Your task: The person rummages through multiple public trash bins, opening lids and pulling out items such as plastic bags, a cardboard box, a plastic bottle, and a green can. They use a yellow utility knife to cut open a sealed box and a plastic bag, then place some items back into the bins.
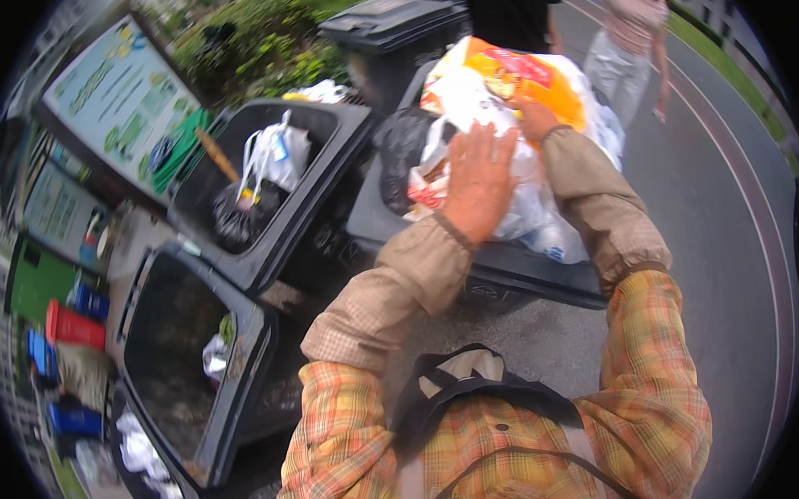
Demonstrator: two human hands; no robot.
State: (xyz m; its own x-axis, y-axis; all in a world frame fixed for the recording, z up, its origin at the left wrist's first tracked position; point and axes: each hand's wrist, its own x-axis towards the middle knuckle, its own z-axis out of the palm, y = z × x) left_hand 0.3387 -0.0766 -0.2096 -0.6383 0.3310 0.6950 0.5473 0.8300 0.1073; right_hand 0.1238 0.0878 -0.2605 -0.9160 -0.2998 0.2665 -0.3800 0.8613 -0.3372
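A heaped wheelie bin [370, 197] of dark grey plastic stands before me, full of bagged rubbish. My left hand [480, 179] lies flat, fingers spread, on a white plastic bag [460, 100] on top of the heap. Beside it, my right hand [534, 118] rests against the bags under an orange plastic bag [560, 92]; its fingers are partly hidden, so its grip does not show. A black rubbish bag [402, 156] bulges at the heap's left, and a clear bag [552, 233] hangs over the near rim.
Left stand an open bin [360, 121] holding bags and a wooden stick [217, 155], and another open bin [254, 363]. Behind are a lidded bin [390, 29], a hedge [264, 48] and an information board [119, 101]. Two people, one in black [513, 10], one in pink [633, 12], stand beyond the heap.
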